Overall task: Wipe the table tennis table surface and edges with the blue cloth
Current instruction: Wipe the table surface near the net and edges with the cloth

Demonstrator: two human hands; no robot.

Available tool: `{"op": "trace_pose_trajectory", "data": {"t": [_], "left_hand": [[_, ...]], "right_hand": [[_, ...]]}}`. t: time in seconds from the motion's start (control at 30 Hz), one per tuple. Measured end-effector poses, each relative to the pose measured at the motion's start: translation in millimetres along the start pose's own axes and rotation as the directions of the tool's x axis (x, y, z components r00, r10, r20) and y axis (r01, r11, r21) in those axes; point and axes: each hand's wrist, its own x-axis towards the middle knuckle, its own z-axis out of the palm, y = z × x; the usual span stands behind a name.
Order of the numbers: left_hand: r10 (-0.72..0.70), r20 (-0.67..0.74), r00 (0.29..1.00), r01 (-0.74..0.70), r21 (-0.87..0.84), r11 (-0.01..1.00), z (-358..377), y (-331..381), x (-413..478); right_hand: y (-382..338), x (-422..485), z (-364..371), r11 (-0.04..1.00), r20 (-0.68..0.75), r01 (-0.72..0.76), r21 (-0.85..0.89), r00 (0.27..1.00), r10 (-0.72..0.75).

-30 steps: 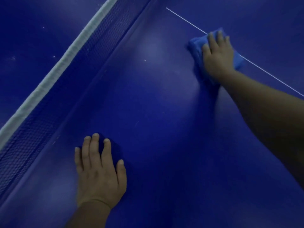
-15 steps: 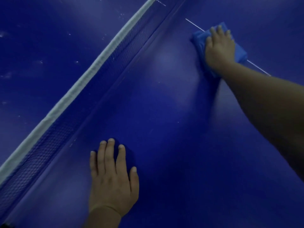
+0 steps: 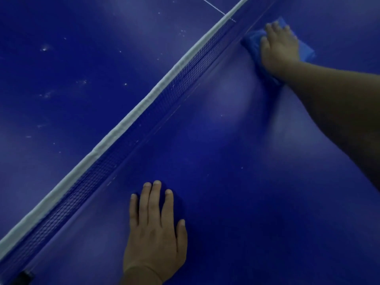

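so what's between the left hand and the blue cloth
Only bare dark blue table tennis table surface with a few tiny white specks, seen in the head view.

The blue cloth (image 3: 252,43) is a bunched, bright-blue rag lying on the dark-blue counter (image 3: 236,182), just beside the foot of the net (image 3: 193,73). The right hand (image 3: 279,48) presses flat on its middle, so only its edges show. White specks dot the counter's far half beyond the net.
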Motion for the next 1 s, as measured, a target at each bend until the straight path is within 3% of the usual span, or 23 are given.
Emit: {"op": "trace_pose_trajectory", "data": {"t": [0.1, 0.2, 0.3, 0.33, 0.43, 0.5, 0.57, 0.7, 0.73, 0.77, 0.83, 0.9, 0.93, 1.0], "left_hand": [[-0.002, -0.022, 1.000, 0.002, 0.001, 1.000, -2.5, 0.0, -0.2], [0.000, -0.043, 0.999, 0.001, 0.015, 1.000, -2.9, 0.5, -1.3], [0.012, -0.053, 0.999, -0.012, 0.000, 1.000, -3.2, 0.8, -0.7], [0.013, -0.053, 0.999, -0.013, -0.002, 1.000, -2.6, 0.9, -1.2], [0.010, -0.051, 0.999, -0.010, -0.008, 1.000, -1.8, 0.5, -1.5], [0.009, -0.046, 0.999, -0.009, -0.009, 1.000, -1.3, 0.5, -1.2], [0.010, -0.055, 0.998, -0.011, -0.017, 1.000, -0.3, 0.0, -1.4], [0.007, -0.072, 0.997, -0.010, -0.039, 0.999, 1.7, -1.1, -2.3], [0.006, -0.078, 0.997, -0.009, -0.044, 0.999, 2.3, -1.3, -2.6], [0.007, -0.084, 0.996, -0.011, -0.050, 0.999, 2.9, -1.0, -2.5], [0.005, -0.090, 0.996, -0.012, -0.068, 0.998, 3.0, -0.6, -2.4], [0.005, -0.087, 0.996, -0.011, -0.068, 0.998, 2.4, 0.5, -1.8], [0.004, -0.083, 0.997, -0.009, -0.060, 0.998, 2.2, 1.0, -1.8], [-0.003, -0.078, 0.997, -0.002, -0.065, 0.998, 1.3, 1.3, -3.2]], "right_hand": [[-61.9, -17.1, -2.2, 0.957, 0.002, 0.291, 0.012, 0.957, -0.291], [-102.0, -96.8, 3.6, 0.795, -0.018, 0.604, 0.045, 0.797, -0.604], [-85.7, -145.9, 3.1, 0.675, 0.125, 0.730, 0.109, 0.663, -0.738], [-76.1, -134.6, 0.7, 0.673, 0.134, 0.736, 0.066, 0.662, -0.737], [-53.3, -69.2, -0.8, 0.870, 0.103, 0.492, -0.023, 0.867, -0.487], [-61.5, -46.0, -1.3, 0.943, 0.069, 0.332, 0.022, 0.940, -0.333], [-84.6, -58.3, 0.5, 0.923, 0.046, 0.385, 0.016, 0.921, -0.386], [-78.7, -133.1, 8.0, 0.714, 0.134, 0.696, 0.076, 0.703, -0.699], [-62.6, -143.4, 9.1, 0.722, 0.123, 0.686, 0.089, 0.712, -0.691], [-43.0, -143.7, 8.7, 0.784, 0.092, 0.615, 0.084, 0.779, -0.621], [0.4, -130.2, 6.7, 0.950, 0.061, 0.306, 0.063, 0.949, -0.310], [21.4, -116.2, 5.8, 0.997, 0.057, 0.015, 0.080, 0.998, -0.019], [13.3, -117.2, 6.2, 0.997, 0.051, -0.026, 0.079, 0.998, 0.023], [-21.3, -142.9, 11.4, 0.994, 0.048, 0.104, 0.041, 0.993, -0.106]]}}
